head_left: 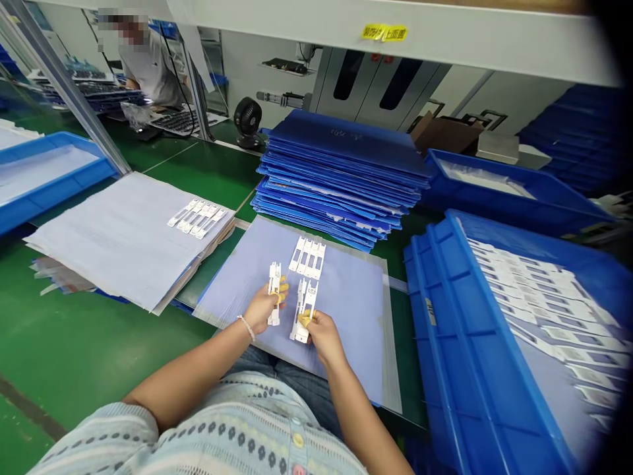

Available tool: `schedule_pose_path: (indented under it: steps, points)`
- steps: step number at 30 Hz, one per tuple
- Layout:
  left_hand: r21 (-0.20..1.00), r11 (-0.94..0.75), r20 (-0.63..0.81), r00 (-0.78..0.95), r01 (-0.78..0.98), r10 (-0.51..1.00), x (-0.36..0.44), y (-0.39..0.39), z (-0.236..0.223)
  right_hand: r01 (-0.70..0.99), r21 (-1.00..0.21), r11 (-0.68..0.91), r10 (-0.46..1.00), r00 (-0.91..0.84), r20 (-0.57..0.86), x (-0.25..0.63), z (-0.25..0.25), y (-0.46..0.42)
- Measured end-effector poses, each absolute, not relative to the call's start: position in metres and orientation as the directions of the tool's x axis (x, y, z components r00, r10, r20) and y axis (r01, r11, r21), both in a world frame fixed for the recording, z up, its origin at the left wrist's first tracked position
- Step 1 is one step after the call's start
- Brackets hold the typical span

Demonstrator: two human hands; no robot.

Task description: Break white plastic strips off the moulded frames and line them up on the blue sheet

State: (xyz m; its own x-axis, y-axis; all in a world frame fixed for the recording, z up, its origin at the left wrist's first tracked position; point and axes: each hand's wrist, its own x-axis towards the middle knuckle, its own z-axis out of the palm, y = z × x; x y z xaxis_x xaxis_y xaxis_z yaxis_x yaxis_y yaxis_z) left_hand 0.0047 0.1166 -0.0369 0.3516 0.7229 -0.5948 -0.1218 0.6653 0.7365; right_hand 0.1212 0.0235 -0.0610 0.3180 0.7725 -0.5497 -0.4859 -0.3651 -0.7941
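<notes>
My left hand (261, 309) is shut on a narrow white plastic strip part (274, 293), held upright over a lilac-blue sheet (346, 323). My right hand (322, 338) grips a second, wider white part (304, 310) close beside it. Yellow finger cots cover the fingertips of both hands. A row of white parts (307, 257) lies on the sheet just beyond my hands. A similar row (196, 219) rests on a stack of pale sheets (113, 241) to the left.
Stacked blue corrugated plastic boards (341, 175) stand ahead on the green workbench (89, 336). A blue crate (435, 330) holding rows of white parts sits at right, with another blue tray (494, 181) behind it. A co-worker (151, 69) stands at the far left.
</notes>
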Motion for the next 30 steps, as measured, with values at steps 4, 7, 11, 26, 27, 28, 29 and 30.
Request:
schedule_pose_path:
  steps: [4,7,11,26,27,28,29,30]
  points:
    - [0.704,0.709,-0.597,0.503,-0.046,0.625,0.004,0.11,-0.044,-0.558,-0.774,-0.3,0.82,0.264,-0.508,0.12,-0.06,0.022]
    - [0.706,0.708,-0.573,0.592,0.007,0.566,0.007,0.102,-0.049,-0.514,-0.808,-0.289,0.842,0.265,-0.47,0.12,-0.063,0.023]
    - [0.797,0.594,-0.541,0.567,0.11,0.621,0.011,0.112,-0.055,-0.218,-0.894,-0.392,0.831,0.333,-0.445,0.134,-0.068,0.03]
    - [0.443,-0.305,-0.257,0.445,0.843,0.858,0.014,0.226,-0.049,0.764,-0.253,-0.593,0.772,0.452,-0.446,0.218,-0.043,0.059]
    - [0.433,-0.334,-0.249,0.467,0.838,0.849,0.009,0.226,-0.05,0.775,-0.251,-0.581,0.782,0.445,-0.437,0.22,-0.043,0.055]
    - [0.43,-0.364,-0.235,0.491,0.826,0.839,0.003,0.226,-0.05,0.784,-0.258,-0.565,0.795,0.433,-0.425,0.223,-0.044,0.05]
    - [0.432,-0.395,-0.22,0.519,0.811,0.826,-0.003,0.226,-0.05,0.793,-0.274,-0.544,0.811,0.413,-0.414,0.226,-0.045,0.045]
    - [0.438,-0.428,-0.208,0.552,0.791,0.807,-0.011,0.227,-0.05,0.802,-0.295,-0.519,0.828,0.385,-0.408,0.23,-0.047,0.039]
